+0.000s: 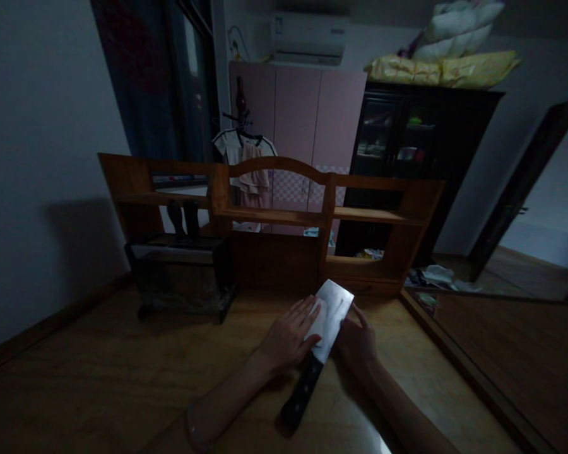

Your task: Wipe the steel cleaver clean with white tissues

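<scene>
Reaching in from the bottom edge, two bare forearms (231, 394) meet over a wooden table (99, 378), the left one wearing a thin bracelet (190, 424) at the wrist. Between them slants a cleaver (330, 337), its black riveted handle (303, 394) pointing back toward the person and its broad blade (336, 306) angled away and slightly to the right; I cannot tell whether the butt of the handle touches the table. The left hand (286, 334) lies across the left side of the blade, fingers together and only slightly bent, thumb a little apart, holding a white cloth (317, 320) flat against the metal. The right hand (360, 343) is half closed at the blade's opposite edge, one finger bent up along it; the rest of its grip is hidden behind the steel, yet it appears to have hold of the cleaver there.

Farther back on the left of the table stands a dark knife holder (175, 280) with two black handles (192, 219) rising from its top. A wooden shelf unit (274, 261) with an arched middle runs along the table's far side, just behind the holder. Past it, clothes (228, 144) hang before a pink wardrobe (296, 107), and to the right a black cabinet (464, 132) with glass doors carries a yellow bag (478, 69) and a white bundle (459, 25) on top. An air conditioner (310, 34) is mounted above the wardrobe
</scene>
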`<state>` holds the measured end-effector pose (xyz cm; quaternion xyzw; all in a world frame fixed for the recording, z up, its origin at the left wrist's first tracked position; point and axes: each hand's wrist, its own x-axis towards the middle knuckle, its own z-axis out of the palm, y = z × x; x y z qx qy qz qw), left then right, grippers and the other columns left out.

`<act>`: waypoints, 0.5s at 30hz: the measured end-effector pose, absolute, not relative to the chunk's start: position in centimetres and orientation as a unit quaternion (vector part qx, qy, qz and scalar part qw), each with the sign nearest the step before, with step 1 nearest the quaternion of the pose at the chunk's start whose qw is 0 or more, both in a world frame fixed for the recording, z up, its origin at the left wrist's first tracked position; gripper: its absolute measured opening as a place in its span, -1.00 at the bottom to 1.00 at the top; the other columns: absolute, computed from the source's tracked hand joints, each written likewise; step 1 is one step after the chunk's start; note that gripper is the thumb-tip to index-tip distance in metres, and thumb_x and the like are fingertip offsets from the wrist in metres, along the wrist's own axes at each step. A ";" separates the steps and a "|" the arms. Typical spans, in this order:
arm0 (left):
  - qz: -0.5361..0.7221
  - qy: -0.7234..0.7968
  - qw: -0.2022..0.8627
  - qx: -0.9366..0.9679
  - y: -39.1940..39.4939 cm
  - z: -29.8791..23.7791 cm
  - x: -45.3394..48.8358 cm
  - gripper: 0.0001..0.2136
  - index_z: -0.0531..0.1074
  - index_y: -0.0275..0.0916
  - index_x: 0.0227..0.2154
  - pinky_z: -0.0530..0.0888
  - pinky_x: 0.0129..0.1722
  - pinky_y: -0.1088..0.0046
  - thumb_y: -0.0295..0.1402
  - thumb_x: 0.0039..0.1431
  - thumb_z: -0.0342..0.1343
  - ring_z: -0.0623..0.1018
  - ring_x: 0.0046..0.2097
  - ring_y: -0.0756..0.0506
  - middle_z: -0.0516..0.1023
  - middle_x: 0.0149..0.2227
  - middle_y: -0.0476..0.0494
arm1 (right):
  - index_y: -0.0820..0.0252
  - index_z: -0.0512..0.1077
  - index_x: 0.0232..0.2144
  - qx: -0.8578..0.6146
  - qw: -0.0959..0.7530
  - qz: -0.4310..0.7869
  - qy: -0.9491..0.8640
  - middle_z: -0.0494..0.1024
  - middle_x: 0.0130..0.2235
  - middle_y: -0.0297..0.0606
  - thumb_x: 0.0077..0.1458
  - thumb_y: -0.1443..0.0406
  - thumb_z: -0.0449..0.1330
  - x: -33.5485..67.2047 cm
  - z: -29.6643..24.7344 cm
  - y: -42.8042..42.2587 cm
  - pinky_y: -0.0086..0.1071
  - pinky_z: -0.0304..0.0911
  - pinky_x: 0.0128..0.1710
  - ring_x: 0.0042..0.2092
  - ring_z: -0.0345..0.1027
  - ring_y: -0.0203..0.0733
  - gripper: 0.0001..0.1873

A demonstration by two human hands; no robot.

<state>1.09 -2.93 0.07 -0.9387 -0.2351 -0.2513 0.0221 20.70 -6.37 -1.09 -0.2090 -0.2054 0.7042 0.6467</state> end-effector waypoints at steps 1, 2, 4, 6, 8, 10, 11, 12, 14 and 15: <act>-0.240 -0.211 0.018 -0.947 -3.2 0.3 1.1 -0.45 -0.08 -0.26 0.33 0.01 0.35 0.21 -0.11 0.39 -0.25 -0.11 0.38 -0.13 -0.11 0.38 -0.18 | 0.24 0.51 -0.21 -0.207 0.650 0.702 -0.203 0.63 -0.24 -0.17 0.19 0.14 0.08 20.8 -1.2 -6.3 -0.19 0.34 -0.06 -0.16 0.49 -0.07 -0.67; -0.226 -0.183 0.012 -0.957 -3.6 0.5 1.2 -0.45 -0.07 -0.26 0.33 0.01 0.35 0.23 -0.12 0.39 -0.25 -0.10 0.38 -0.12 -0.09 0.37 -0.17 | 0.22 0.51 -0.23 -0.209 0.653 0.700 -0.200 0.63 -0.25 -0.19 0.18 0.15 0.09 20.8 -1.3 -6.2 -0.19 0.34 -0.06 -0.18 0.49 -0.08 -0.70; -0.200 -0.138 0.000 -0.970 -4.1 0.7 1.4 -0.48 -0.04 -0.23 0.33 0.02 0.35 0.26 -0.14 0.39 -0.26 -0.07 0.38 -0.09 -0.04 0.37 -0.15 | 0.19 0.51 -0.26 -0.223 0.653 0.697 -0.195 0.63 -0.26 -0.20 0.16 0.15 0.10 21.0 -1.7 -6.1 -0.18 0.34 -0.07 -0.19 0.49 -0.08 -0.72; -0.188 -0.128 -0.008 -0.974 -4.3 0.8 1.5 -0.50 0.00 -0.22 0.32 0.02 0.35 0.26 -0.16 0.40 -0.27 -0.04 0.37 -0.08 0.00 0.36 -0.14 | 0.20 0.51 -0.26 -0.235 0.652 0.694 -0.193 0.63 -0.27 -0.20 0.15 0.14 0.12 21.0 -1.9 -6.0 -0.16 0.35 -0.08 -0.20 0.50 -0.05 -0.72; -0.192 -0.143 -0.008 -0.971 -4.1 0.7 1.5 -0.51 0.01 -0.22 0.31 0.02 0.34 0.24 -0.18 0.40 -0.27 -0.03 0.37 -0.09 0.02 0.35 -0.14 | 0.20 0.51 -0.25 -0.230 0.656 0.691 -0.198 0.63 -0.28 -0.20 0.14 0.13 0.12 21.0 -2.0 -6.0 -0.17 0.35 -0.09 -0.21 0.50 -0.06 -0.71; -0.202 -0.164 -0.003 -0.965 -3.7 0.4 1.4 -0.52 0.00 -0.22 0.31 0.04 0.34 0.23 -0.19 0.40 -0.26 -0.02 0.37 -0.11 0.01 0.35 -0.15 | 0.20 0.50 -0.23 -0.222 0.660 0.688 -0.204 0.62 -0.28 -0.21 0.14 0.14 0.12 20.9 -2.1 -5.9 -0.19 0.36 -0.10 -0.23 0.50 -0.09 -0.71; -0.208 -0.174 0.001 -0.963 -3.4 0.2 1.4 -0.51 0.00 -0.23 0.32 0.04 0.34 0.22 -0.19 0.40 -0.26 -0.02 0.37 -0.11 0.01 0.36 -0.16 | 0.19 0.49 -0.23 -0.222 0.661 0.686 -0.205 0.62 -0.28 -0.22 0.15 0.14 0.12 20.9 -2.1 -5.9 -0.19 0.36 -0.10 -0.25 0.49 -0.11 -0.72; -0.213 -0.184 0.005 -0.960 -3.1 0.0 1.3 -0.51 -0.01 -0.23 0.32 0.05 0.34 0.22 -0.20 0.41 -0.26 -0.03 0.37 -0.11 0.00 0.36 -0.16 | 0.19 0.49 -0.23 -0.225 0.663 0.685 -0.204 0.62 -0.30 -0.22 0.15 0.14 0.11 20.9 -2.2 -5.8 -0.20 0.37 -0.11 -0.26 0.49 -0.12 -0.72; -0.221 -0.206 0.010 -0.953 -2.5 -0.4 1.2 -0.52 -0.03 -0.22 0.32 0.06 0.34 0.21 -0.20 0.41 -0.28 -0.04 0.37 -0.11 0.00 0.36 -0.16 | 0.16 0.49 -0.25 -0.233 0.663 0.680 -0.209 0.62 -0.32 -0.24 0.13 0.16 0.12 21.0 -2.3 -5.7 -0.21 0.38 -0.14 -0.27 0.49 -0.12 -0.76; -0.226 -0.218 0.011 -0.949 -2.2 -0.6 1.1 -0.52 -0.02 -0.22 0.32 0.06 0.34 0.20 -0.20 0.41 -0.28 -0.04 0.37 -0.11 0.00 0.36 -0.16 | 0.14 0.48 -0.26 -0.236 0.657 0.681 -0.219 0.61 -0.32 -0.26 0.12 0.16 0.13 21.0 -2.4 -5.6 -0.21 0.39 -0.15 -0.25 0.49 -0.11 -0.77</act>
